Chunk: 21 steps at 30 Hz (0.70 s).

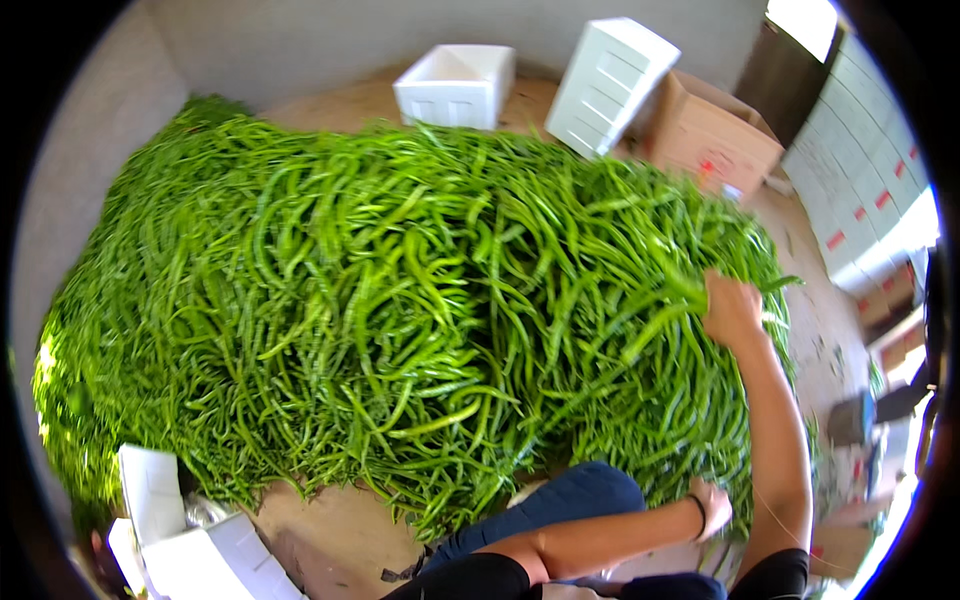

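A wide heap of long green chili peppers (400, 290) spreads over the floor in front of me. My right hand (735, 308) is closed above the heap's right side; green peppers stick out on both sides of the fist. Lower down, my left hand (710, 508), with a dark band at its wrist, is closed at the heap's near right edge beside my knee. What its fingers hold, if anything, is hidden.
Behind the heap stand an open white foam box (455, 85), a tilted white foam box (612, 85) and an open cardboard carton (715, 135). White boxes (855, 160) are stacked at the right. More white foam pieces (205, 560) lie at the near left.
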Each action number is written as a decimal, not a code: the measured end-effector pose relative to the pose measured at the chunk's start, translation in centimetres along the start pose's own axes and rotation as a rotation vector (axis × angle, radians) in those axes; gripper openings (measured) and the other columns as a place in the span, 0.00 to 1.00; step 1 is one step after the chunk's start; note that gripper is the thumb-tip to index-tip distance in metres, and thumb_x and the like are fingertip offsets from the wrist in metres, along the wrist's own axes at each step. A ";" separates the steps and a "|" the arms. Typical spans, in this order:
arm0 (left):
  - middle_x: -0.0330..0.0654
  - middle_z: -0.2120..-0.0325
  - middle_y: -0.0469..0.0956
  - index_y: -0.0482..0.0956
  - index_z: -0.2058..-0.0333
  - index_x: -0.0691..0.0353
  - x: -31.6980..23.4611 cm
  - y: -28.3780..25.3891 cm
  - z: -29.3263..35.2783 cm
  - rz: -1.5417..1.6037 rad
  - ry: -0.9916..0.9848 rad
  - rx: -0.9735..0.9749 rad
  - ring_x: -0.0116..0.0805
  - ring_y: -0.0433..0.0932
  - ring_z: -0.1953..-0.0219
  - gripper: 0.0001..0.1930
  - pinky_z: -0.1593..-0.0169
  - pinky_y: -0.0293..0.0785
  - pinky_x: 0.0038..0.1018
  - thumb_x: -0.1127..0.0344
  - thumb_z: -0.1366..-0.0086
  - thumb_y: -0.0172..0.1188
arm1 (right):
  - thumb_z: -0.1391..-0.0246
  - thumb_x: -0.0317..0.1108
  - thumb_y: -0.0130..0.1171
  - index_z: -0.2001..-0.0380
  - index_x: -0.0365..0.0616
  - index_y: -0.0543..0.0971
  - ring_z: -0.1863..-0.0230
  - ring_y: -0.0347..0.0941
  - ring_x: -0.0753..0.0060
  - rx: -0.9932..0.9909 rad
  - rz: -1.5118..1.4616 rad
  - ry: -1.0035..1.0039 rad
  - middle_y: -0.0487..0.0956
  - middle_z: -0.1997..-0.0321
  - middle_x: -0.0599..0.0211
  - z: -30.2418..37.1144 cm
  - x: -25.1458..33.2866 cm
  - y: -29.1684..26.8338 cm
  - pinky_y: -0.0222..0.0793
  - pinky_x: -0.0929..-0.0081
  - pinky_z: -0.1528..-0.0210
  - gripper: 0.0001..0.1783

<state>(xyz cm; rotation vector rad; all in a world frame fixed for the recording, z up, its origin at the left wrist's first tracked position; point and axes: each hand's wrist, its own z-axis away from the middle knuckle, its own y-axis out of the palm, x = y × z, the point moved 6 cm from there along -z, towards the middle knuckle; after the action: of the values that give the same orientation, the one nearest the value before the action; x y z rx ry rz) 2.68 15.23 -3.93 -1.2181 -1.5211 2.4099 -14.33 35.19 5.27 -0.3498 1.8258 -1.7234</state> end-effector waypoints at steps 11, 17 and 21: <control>0.49 0.62 0.77 0.78 0.60 0.62 13.0 -0.6 10.7 0.614 -0.041 -0.688 0.45 0.74 0.57 0.15 0.52 0.70 0.36 0.57 0.38 0.54 | 0.53 0.33 0.61 0.55 0.40 0.70 0.67 0.69 0.76 -0.569 -1.655 0.657 0.71 0.69 0.72 26.4 -13.0 1.3 0.69 0.72 0.64 0.21; 0.54 0.58 0.74 0.73 0.58 0.65 27.5 8.0 13.2 0.290 -0.619 -1.016 0.53 0.70 0.53 0.15 0.48 0.66 0.40 0.66 0.44 0.58 | 0.46 0.30 0.55 0.56 0.44 0.71 0.71 0.67 0.75 -0.766 -2.339 0.700 0.71 0.72 0.71 39.7 -15.0 11.3 0.66 0.66 0.51 0.13; 0.54 0.54 0.71 0.67 0.51 0.64 30.5 9.6 10.7 0.329 -0.804 -0.884 0.53 0.68 0.52 0.23 0.48 0.66 0.42 0.65 0.45 0.61 | 0.44 0.32 0.55 0.57 0.45 0.72 0.69 0.70 0.75 -0.742 -2.391 0.742 0.73 0.71 0.73 40.0 -13.3 12.3 0.66 0.65 0.50 0.11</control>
<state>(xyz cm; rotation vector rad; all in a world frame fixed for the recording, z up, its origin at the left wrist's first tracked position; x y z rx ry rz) -21.76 15.02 -27.11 -0.5090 -3.0529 2.6510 21.92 11.78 -2.65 -3.7343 2.2130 -1.9249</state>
